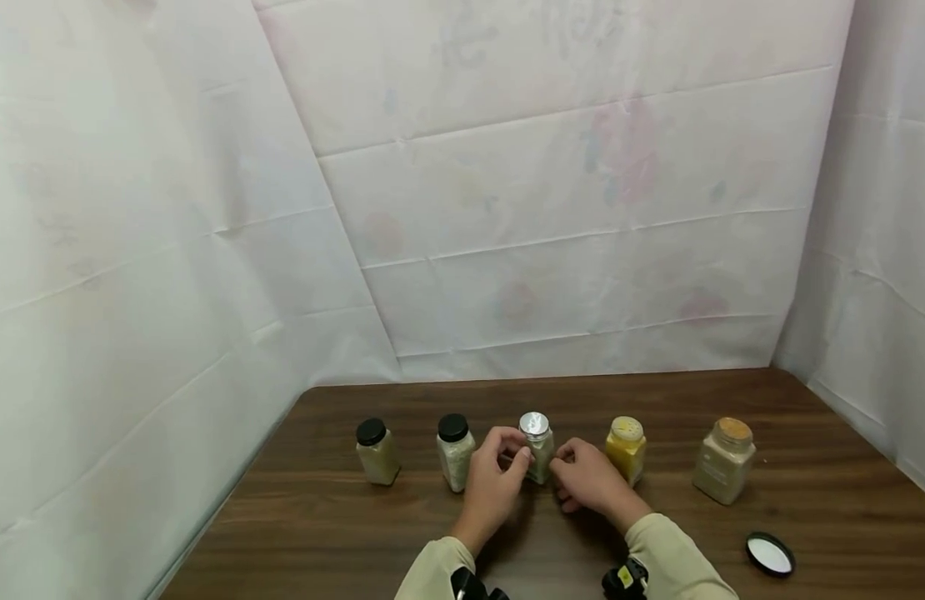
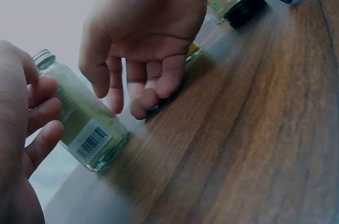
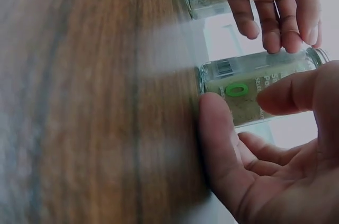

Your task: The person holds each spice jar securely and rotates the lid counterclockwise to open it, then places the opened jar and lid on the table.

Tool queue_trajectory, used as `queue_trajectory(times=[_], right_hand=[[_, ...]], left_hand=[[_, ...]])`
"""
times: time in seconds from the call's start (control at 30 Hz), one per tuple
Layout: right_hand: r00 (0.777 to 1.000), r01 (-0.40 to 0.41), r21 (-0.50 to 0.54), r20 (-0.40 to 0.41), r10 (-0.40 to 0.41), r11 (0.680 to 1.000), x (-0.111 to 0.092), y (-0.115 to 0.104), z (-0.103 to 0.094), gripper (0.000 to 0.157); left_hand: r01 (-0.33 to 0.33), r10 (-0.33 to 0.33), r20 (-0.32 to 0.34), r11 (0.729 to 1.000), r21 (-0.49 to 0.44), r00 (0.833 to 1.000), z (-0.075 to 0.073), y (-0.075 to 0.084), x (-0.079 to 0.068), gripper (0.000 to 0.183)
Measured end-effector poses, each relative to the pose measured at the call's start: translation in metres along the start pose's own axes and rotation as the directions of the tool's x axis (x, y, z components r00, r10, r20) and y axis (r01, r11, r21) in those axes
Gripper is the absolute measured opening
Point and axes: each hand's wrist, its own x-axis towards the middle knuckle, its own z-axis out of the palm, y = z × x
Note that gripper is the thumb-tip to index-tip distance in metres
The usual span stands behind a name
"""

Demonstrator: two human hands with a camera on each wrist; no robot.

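A small glass jar of greenish powder (image 1: 539, 454) stands upright between my hands, with a shiny silver top and a barcode label. Its neck shows screw threads in the left wrist view. My left hand (image 1: 496, 477) is at the jar's left side, its bent, relaxed fingers at the upper part of the glass. On the other side my right hand (image 1: 588, 477) hovers low beside the jar, thumb and index finger apart and the other fingers loosely curled. Nothing shows between its fingers. Whether either hand's fingertips touch the glass, I cannot tell.
Left of my hands stand two black-capped jars, one of tan powder (image 1: 378, 461) and one of pale contents (image 1: 456, 460). To the right are a jar of yellow powder (image 1: 625, 454) and a larger beige jar (image 1: 723, 468). A loose black lid (image 1: 770, 554) lies on the wooden table (image 1: 320, 533).
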Motion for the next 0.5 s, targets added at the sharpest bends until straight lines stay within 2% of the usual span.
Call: queue_trajectory(times=[0.17,0.33,0.5], right_hand=[[0.999,0.010,0.034,0.030,-0.011,0.999,0.0013,-0.0047,0.0016,0.039],[0.998,0.020,0.070,0.056,-0.024,0.997,0.0004,-0.0061,0.0006,0.050],[0.997,0.017,0.099,0.068,-0.024,0.995,-0.0026,-0.0048,-0.0021,0.051]], left_hand=[[0.000,0.000,-0.001,1.000,0.007,1.000,-0.0021,0.0019,0.0006,0.014],[0.001,0.000,-0.043,1.000,0.022,0.999,-0.0020,0.0038,-0.0007,0.018],[-0.027,0.029,-0.097,0.999,0.020,0.995,0.0001,0.0073,-0.0005,0.029]])
